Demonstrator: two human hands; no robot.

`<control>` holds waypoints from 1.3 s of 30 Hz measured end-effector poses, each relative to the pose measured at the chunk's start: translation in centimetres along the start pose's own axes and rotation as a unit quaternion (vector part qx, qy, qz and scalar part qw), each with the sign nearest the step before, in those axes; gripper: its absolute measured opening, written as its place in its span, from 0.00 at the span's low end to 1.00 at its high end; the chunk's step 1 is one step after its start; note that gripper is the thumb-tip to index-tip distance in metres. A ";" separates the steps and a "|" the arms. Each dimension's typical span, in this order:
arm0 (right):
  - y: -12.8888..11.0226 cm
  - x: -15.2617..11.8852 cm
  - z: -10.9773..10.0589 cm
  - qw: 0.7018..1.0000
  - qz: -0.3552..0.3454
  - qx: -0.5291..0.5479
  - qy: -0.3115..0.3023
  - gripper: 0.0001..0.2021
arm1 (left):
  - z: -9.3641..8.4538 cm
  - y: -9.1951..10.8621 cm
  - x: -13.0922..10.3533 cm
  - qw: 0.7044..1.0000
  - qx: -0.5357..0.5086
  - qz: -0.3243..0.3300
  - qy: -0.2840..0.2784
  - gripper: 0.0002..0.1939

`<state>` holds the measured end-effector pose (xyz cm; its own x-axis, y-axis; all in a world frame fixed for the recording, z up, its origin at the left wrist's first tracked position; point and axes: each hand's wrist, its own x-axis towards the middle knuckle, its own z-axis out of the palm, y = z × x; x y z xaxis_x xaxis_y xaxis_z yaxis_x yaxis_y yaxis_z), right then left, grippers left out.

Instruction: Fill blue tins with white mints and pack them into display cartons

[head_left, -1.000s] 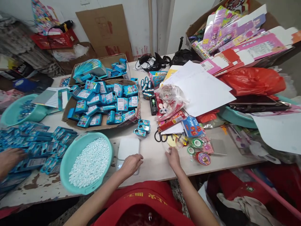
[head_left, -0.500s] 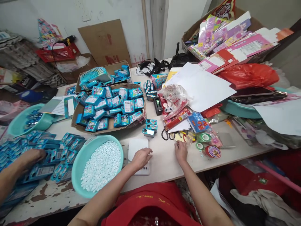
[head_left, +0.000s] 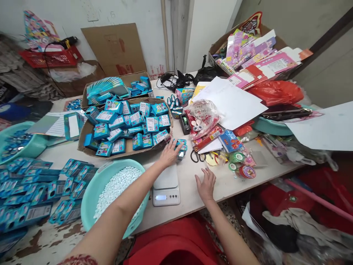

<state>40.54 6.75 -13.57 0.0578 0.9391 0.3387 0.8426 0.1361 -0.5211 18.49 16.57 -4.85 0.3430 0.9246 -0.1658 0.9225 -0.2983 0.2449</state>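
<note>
My left hand (head_left: 168, 154) is stretched past the white scale (head_left: 166, 197), its fingers apart and touching the small blue boxes (head_left: 181, 149) beside the large carton. Its fingers partly cover those boxes. Right of the scale, my right hand (head_left: 206, 184) hovers over the table with spread fingers and nothing in it. The scale's display is lit and its plate is bare where it shows. A turquoise basin (head_left: 87, 206) of small white pieces (head_left: 121, 182) stands left of the scale, partly behind my left forearm.
Behind the basin is a carton (head_left: 124, 154) piled with blue boxes. More blue boxes (head_left: 38, 213) stand at the left. Bags, paper sheets (head_left: 228, 103), scissors (head_left: 194, 156) and tape rolls (head_left: 236, 157) crowd the right side.
My left hand has moved from the scale up to the small blue boxes, uncovering the display. My right hand has lowered slightly and spread its fingers. The other person's hand at the left is gone from view.
</note>
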 end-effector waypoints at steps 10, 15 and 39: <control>-2.4 -1.0 2.6 0.993 -0.008 0.110 -0.051 0.15 | 0.7 -1.1 5.0 0.998 -0.009 0.039 -0.058 0.52; -2.7 -1.5 2.8 0.992 -0.009 0.120 -0.048 0.14 | 0.8 1.1 3.8 1.000 -0.011 0.019 0.009 0.46; -13.9 -3.2 -4.4 0.853 0.244 0.454 -0.076 0.31 | -4.3 -2.1 -11.2 0.852 -0.517 -0.081 0.036 0.21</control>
<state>30.96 0.47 -3.94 0.1555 0.9744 -0.1626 -0.0288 -0.1601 -0.9867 11.98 7.80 0.59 0.1804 0.9570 -0.2273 0.2954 0.1677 0.9405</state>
